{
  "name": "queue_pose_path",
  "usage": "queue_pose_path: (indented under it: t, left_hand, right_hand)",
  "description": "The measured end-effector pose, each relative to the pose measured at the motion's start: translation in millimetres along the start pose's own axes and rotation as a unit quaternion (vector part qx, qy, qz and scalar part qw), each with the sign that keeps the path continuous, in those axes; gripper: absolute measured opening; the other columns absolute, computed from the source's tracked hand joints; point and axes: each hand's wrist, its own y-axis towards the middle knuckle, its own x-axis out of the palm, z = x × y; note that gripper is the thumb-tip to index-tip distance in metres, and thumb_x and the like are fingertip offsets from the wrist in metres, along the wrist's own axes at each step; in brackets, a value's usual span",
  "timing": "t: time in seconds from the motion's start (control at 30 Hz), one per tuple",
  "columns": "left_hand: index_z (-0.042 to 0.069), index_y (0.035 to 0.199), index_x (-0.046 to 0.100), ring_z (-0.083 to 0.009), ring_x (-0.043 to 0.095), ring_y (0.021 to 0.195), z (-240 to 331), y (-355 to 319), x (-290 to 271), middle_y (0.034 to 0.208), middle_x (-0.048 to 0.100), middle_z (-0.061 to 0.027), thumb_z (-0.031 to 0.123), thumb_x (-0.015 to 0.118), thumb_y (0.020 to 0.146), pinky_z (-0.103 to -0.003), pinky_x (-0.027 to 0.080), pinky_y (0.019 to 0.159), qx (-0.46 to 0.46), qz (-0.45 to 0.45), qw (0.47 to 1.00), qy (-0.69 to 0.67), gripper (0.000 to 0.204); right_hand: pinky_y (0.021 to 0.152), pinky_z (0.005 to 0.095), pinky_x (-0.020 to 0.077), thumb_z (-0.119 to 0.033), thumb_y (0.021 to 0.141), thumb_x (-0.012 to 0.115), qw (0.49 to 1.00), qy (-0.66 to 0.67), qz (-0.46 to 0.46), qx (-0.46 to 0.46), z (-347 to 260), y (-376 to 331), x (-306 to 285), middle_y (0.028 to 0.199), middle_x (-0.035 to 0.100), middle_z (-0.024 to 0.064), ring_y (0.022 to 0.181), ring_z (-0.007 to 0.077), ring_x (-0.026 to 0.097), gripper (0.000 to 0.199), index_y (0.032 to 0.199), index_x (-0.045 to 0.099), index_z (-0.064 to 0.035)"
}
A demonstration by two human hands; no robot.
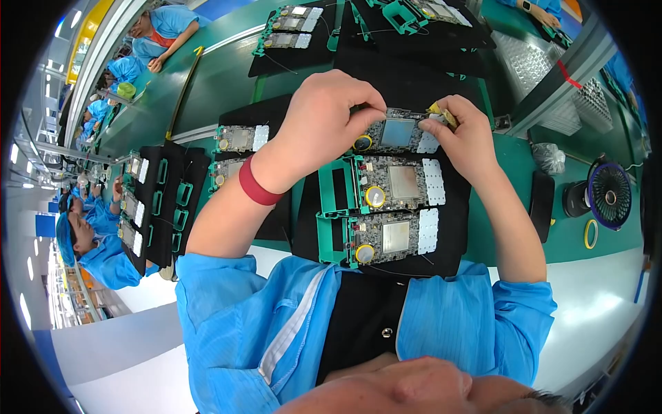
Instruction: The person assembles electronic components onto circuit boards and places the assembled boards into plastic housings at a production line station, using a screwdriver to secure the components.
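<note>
You are working on the farthest circuit board of the three in front of you; it lies on the black mat, just beyond the middle circuit board, with the nearest circuit board closest to your body. Your left hand, with the red wristband behind it, arches over the board's left end, thumb and forefinger drawn almost together beside the bluish square plate; you cannot tell from here whether anything thin sits between those tips. Your right hand is curled at the board's right end, thumb reaching toward the plate's edge, and it has a small crumpled yellow piece tucked in its fingers. The step in hand looks like careful fingertip work around that plate, perhaps fitting or peeling something at its edges, though the detail is too small to settle which. The next move seems to call for a light, level touch: keep the board steady on the mat, keep the yellow piece away from the small components, and avoid pressing on the yellow-ringed disc near your left fingertips or dragging your wrist across the green plastic frame beside the middle board.
</note>
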Motion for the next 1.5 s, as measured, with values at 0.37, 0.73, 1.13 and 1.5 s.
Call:
queue_pose_path:
  t: [0.37,0.73,1.13,1.5]
  left_hand:
    - [0.009,0.071,0.063,-0.0252,0.057,0.073,9.0,-12.7,18.9,0.069,0.059,-0.0029,0.006,0.078,0.064,-0.036,0.046,0.069,0.005,0.057,0.997,0.056,0.018]
    - [0.008,0.07,0.06,-0.0264,0.058,0.073,12.7,-14.3,20.8,0.068,0.058,-0.0044,0.005,0.077,0.062,-0.037,0.047,0.069,-0.009,0.065,0.995,0.071,0.019]
    - [0.008,0.071,0.06,-0.0279,0.058,0.075,14.3,-14.5,19.5,0.069,0.059,-0.0056,0.005,0.078,0.062,-0.037,0.048,0.069,-0.01,0.064,0.995,0.071,0.02]
    - [0.007,0.071,0.062,-0.0269,0.058,0.077,13.0,-19.4,21.6,0.069,0.058,-0.0051,0.004,0.077,0.063,-0.037,0.048,0.069,-0.017,0.059,0.997,0.055,0.018]
  right_hand:
    - [0.062,0.0321,0.0449,-0.016,0.076,0.082,0.999,-0.038,0.027,-0.012,-7.7,-9.7,2.3,0.081,0.057,0.0078,0.069,0.0218,0.055,0.028,0.093,0.064,-0.0019]
    - [0.063,0.0354,0.0482,-0.022,0.076,0.081,0.991,-0.089,0.068,-0.076,-18.7,-9.0,-4.1,0.088,0.063,0.0062,0.074,0.0251,0.06,0.029,0.096,0.069,-0.0044]
    - [0.067,0.032,0.0509,-0.007,0.069,0.078,0.936,-0.165,0.032,-0.308,-32.5,7.3,2.9,0.096,0.062,0.0022,0.08,0.0224,0.057,0.028,0.096,0.072,-0.0078]
    - [0.071,0.0367,0.0506,-0.011,0.074,0.075,0.978,-0.108,-0.085,-0.156,-34.6,20.0,6.7,0.084,0.066,0.0027,0.082,0.0242,0.061,0.011,0.084,0.072,-0.0075]
